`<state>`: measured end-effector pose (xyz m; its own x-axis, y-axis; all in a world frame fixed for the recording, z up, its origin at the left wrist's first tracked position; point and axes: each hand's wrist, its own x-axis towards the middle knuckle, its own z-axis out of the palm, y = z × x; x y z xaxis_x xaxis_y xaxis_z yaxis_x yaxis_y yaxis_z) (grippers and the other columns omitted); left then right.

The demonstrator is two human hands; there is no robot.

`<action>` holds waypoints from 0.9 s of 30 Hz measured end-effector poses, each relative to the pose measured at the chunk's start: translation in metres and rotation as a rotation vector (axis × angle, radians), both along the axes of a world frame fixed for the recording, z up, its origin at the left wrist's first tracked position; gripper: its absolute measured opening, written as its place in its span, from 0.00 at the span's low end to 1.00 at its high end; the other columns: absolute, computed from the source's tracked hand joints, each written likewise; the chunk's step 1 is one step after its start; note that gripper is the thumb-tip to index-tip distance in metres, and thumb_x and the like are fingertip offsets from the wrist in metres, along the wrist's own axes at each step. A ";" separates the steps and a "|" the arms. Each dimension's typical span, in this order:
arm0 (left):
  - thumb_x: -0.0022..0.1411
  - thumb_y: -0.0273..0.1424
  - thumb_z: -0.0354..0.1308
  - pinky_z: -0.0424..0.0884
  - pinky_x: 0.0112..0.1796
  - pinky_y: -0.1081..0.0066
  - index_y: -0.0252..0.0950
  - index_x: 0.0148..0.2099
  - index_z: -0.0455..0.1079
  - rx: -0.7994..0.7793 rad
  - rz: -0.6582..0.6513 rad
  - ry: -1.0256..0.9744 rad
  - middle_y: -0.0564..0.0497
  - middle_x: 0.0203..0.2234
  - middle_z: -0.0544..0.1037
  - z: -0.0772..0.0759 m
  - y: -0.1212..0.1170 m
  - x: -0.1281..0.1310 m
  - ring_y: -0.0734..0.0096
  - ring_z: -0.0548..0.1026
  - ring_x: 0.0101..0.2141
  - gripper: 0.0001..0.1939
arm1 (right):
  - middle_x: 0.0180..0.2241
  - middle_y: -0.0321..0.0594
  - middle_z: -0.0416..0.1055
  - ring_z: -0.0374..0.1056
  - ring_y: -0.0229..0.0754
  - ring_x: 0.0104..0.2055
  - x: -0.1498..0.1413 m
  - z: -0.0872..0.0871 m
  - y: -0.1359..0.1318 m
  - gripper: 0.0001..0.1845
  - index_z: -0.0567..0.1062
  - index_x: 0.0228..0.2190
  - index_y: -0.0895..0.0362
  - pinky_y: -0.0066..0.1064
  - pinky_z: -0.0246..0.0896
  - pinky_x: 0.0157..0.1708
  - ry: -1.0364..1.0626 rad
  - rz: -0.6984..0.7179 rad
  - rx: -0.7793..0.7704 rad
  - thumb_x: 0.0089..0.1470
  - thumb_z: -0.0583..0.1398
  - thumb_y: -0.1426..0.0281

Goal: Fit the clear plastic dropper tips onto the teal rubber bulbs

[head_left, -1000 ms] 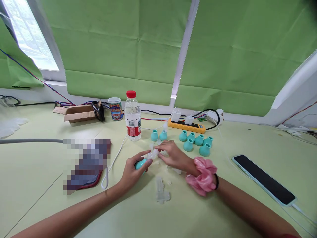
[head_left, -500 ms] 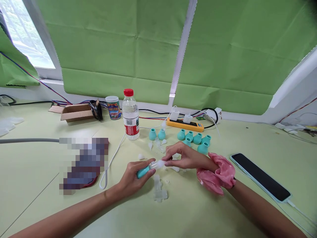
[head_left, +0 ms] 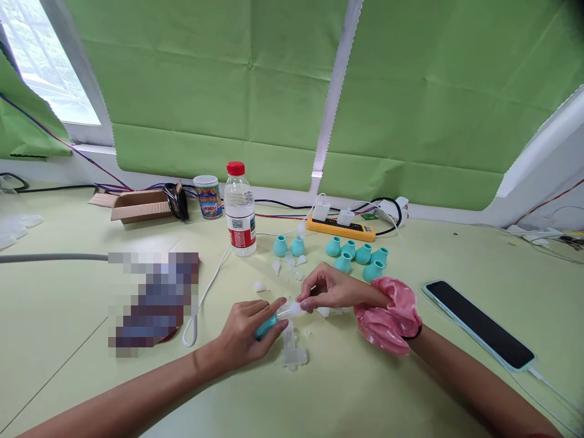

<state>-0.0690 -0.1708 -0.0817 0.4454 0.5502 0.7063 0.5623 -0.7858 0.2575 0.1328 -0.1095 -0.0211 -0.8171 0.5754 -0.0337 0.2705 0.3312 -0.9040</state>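
My left hand (head_left: 249,328) is closed around a teal squeeze bulb (head_left: 266,328), with a clear tube (head_left: 283,312) sticking out of it to the right. At the tube's far end sits a whitish soft tip (head_left: 295,309), which my right hand (head_left: 326,289) pinches between thumb and fingertips. A pink scrunchie (head_left: 390,316) circles the right wrist. Just below the hands lies a translucent plastic piece (head_left: 294,356). Small whitish tips (head_left: 260,286) and clear pieces (head_left: 292,261) are scattered behind them, some partly hidden by my right hand.
Several loose teal bulbs (head_left: 364,254) stand behind my right hand, and a pair (head_left: 280,246) near the bottle (head_left: 241,222). Further back are a yellow power strip (head_left: 340,229), a can (head_left: 208,198) and an open cardboard box (head_left: 146,210). A charging phone (head_left: 479,325) lies right.
Both hands have shifted slightly downward with the bulb and its tube. My right hand has turned a little at the wrist and moved slightly left, still pinching the tip.
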 end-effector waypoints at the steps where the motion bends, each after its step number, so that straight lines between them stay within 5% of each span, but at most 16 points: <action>1: 0.56 0.28 0.52 0.58 0.19 0.76 0.29 0.45 0.65 0.016 0.009 -0.002 0.53 0.15 0.68 0.000 0.000 0.000 0.77 0.63 0.16 0.14 | 0.21 0.38 0.70 0.63 0.32 0.23 -0.001 -0.002 0.000 0.10 0.75 0.25 0.63 0.22 0.57 0.21 0.026 -0.001 -0.022 0.43 0.60 0.67; 9: 0.54 0.26 0.54 0.66 0.23 0.76 0.30 0.45 0.64 -0.011 0.057 -0.107 0.49 0.21 0.73 0.000 -0.002 0.000 0.74 0.70 0.20 0.14 | 0.22 0.39 0.71 0.65 0.33 0.24 -0.006 -0.015 0.002 0.08 0.75 0.25 0.63 0.24 0.60 0.26 0.202 -0.059 -0.130 0.42 0.62 0.69; 16: 0.54 0.26 0.54 0.69 0.29 0.75 0.33 0.46 0.64 -0.035 0.030 -0.169 0.47 0.28 0.76 0.003 -0.001 0.000 0.72 0.73 0.26 0.15 | 0.21 0.38 0.71 0.66 0.33 0.24 -0.007 -0.009 -0.001 0.08 0.75 0.25 0.62 0.24 0.61 0.26 0.202 -0.112 -0.155 0.40 0.63 0.69; 23: 0.56 0.29 0.52 0.68 0.28 0.75 0.34 0.49 0.64 -0.182 0.039 -0.180 0.47 0.29 0.75 0.001 0.000 -0.003 0.73 0.72 0.26 0.16 | 0.23 0.40 0.72 0.65 0.34 0.23 -0.008 -0.009 -0.005 0.11 0.76 0.26 0.62 0.23 0.60 0.22 0.153 -0.213 -0.059 0.37 0.64 0.67; 27: 0.60 0.28 0.45 0.68 0.37 0.70 0.34 0.49 0.63 -0.249 -0.014 -0.120 0.44 0.39 0.71 0.013 0.003 -0.008 0.68 0.70 0.39 0.15 | 0.21 0.39 0.72 0.65 0.34 0.22 -0.006 0.012 -0.006 0.11 0.76 0.23 0.62 0.23 0.60 0.20 0.134 -0.331 0.084 0.39 0.63 0.66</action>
